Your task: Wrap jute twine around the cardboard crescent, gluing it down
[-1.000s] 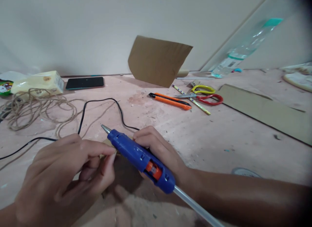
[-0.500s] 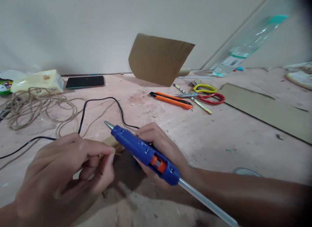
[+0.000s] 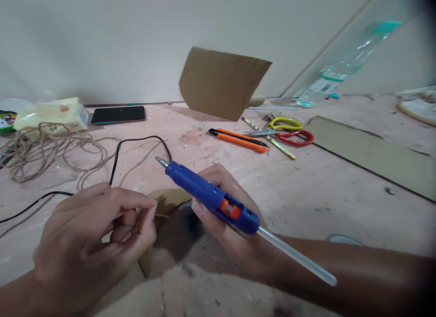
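Drawing the blue plastic glue gun (image 3: 197, 185) up and to the right, I have moved its metal nozzle (image 3: 161, 161) away from my left hand (image 3: 85, 244), which has shifted only a little. That uncovers more of the curved brown cardboard piece (image 3: 173, 197) low in the middle, and I judge it gives a better view of whatever my left fingers (image 3: 150, 204) are at. My right hand (image 3: 235, 244) is wrapped around the gun, its translucent glue stick (image 3: 296, 255) jutting out behind; the trigger is hidden from me. On the left, index finger and thumb are pinched together beside a thin brown strand (image 3: 162, 215), but I can't make out whether they grip it. Beyond that hand a thin black cable (image 3: 113, 165) loops across the pinkish surface (image 3: 323, 190), near a loose tangle of beige twine (image 3: 27, 156); to me those look the likeliest snags. Farther back lie a black phone (image 3: 118, 115), an orange box cutter (image 3: 238, 141) and yellow-and-red-handled scissors (image 3: 270, 132) crossing a slim patterned pencil (image 3: 286, 152), well apart from both hands. A brown cardboard sheet (image 3: 225, 83) stands near the wall (image 3: 112, 40).
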`<action>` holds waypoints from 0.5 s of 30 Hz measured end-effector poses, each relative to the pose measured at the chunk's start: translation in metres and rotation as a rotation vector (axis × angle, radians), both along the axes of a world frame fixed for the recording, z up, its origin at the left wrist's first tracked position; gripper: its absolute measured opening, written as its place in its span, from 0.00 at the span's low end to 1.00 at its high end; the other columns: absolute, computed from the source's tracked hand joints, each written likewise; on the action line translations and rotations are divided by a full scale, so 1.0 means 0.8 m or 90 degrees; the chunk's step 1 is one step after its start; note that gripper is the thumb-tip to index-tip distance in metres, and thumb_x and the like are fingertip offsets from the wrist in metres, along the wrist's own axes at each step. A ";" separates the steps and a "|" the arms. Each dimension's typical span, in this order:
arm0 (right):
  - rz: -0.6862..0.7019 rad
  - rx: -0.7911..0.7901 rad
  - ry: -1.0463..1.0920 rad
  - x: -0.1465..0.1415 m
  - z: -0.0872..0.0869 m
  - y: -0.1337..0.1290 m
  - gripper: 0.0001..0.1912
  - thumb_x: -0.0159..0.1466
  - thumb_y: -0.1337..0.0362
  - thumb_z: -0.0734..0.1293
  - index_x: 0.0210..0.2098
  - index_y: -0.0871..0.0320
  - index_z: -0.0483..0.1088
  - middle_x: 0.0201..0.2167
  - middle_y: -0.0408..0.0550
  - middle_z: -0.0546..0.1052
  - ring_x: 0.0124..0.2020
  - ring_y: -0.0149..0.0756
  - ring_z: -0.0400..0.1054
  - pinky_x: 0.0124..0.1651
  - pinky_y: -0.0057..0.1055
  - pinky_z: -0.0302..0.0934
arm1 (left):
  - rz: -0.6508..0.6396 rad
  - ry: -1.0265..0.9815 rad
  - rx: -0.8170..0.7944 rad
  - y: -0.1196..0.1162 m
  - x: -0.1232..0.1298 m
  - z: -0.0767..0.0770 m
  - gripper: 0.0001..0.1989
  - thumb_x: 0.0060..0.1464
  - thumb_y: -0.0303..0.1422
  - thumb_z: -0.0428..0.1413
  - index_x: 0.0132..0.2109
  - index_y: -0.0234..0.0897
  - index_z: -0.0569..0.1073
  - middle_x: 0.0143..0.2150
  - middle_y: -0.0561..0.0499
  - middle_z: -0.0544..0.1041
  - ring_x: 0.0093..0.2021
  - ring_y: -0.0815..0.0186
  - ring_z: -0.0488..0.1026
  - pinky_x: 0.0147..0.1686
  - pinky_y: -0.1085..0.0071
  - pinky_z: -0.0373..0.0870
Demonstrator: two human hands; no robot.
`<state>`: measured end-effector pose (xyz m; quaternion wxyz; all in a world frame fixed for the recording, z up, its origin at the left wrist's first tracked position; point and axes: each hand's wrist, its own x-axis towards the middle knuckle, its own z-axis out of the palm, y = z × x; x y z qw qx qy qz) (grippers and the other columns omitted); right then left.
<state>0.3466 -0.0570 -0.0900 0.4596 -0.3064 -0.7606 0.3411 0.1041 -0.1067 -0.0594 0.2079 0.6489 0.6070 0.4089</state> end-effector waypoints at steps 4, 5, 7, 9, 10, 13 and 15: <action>-0.005 -0.025 -0.017 0.004 0.004 0.002 0.04 0.77 0.66 0.67 0.50 0.50 0.72 0.45 0.46 0.75 0.46 0.41 0.72 0.50 0.43 0.68 | -0.022 0.137 0.169 0.005 0.005 0.003 0.06 0.64 0.34 0.61 0.38 0.46 0.82 0.20 0.60 0.73 0.22 0.70 0.70 0.24 0.75 0.66; -0.004 -0.031 -0.015 0.005 0.004 0.002 0.04 0.78 0.65 0.68 0.50 0.50 0.72 0.45 0.46 0.75 0.46 0.40 0.72 0.50 0.42 0.68 | -0.020 0.172 0.209 0.006 0.006 0.004 0.07 0.66 0.32 0.60 0.38 0.45 0.81 0.20 0.61 0.73 0.22 0.70 0.70 0.24 0.75 0.65; 0.000 -0.043 -0.008 0.006 0.005 0.003 0.03 0.78 0.64 0.68 0.50 0.50 0.72 0.45 0.46 0.75 0.46 0.40 0.72 0.50 0.42 0.68 | -0.022 0.222 0.244 0.007 0.007 0.007 0.07 0.67 0.30 0.58 0.38 0.44 0.79 0.20 0.62 0.72 0.21 0.71 0.70 0.26 0.75 0.68; -0.004 -0.050 0.000 0.006 0.005 0.004 0.02 0.78 0.64 0.68 0.49 0.50 0.73 0.44 0.45 0.75 0.46 0.40 0.72 0.50 0.42 0.68 | -0.028 0.247 0.254 0.007 0.007 0.009 0.08 0.68 0.31 0.57 0.39 0.43 0.77 0.20 0.62 0.71 0.21 0.71 0.70 0.29 0.74 0.71; -0.004 -0.052 0.003 0.006 0.006 0.004 0.02 0.78 0.64 0.68 0.48 0.50 0.73 0.44 0.45 0.75 0.46 0.40 0.72 0.50 0.42 0.68 | -0.031 0.253 0.251 0.008 0.007 0.009 0.08 0.69 0.31 0.56 0.39 0.43 0.77 0.20 0.63 0.71 0.21 0.71 0.69 0.29 0.74 0.71; -0.005 -0.064 0.004 0.005 0.006 0.003 0.01 0.78 0.64 0.68 0.47 0.50 0.73 0.43 0.45 0.75 0.45 0.40 0.72 0.49 0.42 0.67 | -0.030 0.247 0.252 0.010 0.008 0.008 0.08 0.70 0.31 0.56 0.39 0.43 0.77 0.20 0.63 0.71 0.19 0.72 0.67 0.28 0.75 0.69; -0.006 -0.063 0.009 0.005 0.004 0.002 0.01 0.78 0.63 0.68 0.47 0.50 0.73 0.43 0.45 0.75 0.45 0.39 0.71 0.48 0.41 0.67 | -0.033 0.234 0.262 0.012 0.008 0.007 0.08 0.69 0.31 0.56 0.38 0.43 0.77 0.19 0.64 0.69 0.18 0.73 0.66 0.27 0.76 0.69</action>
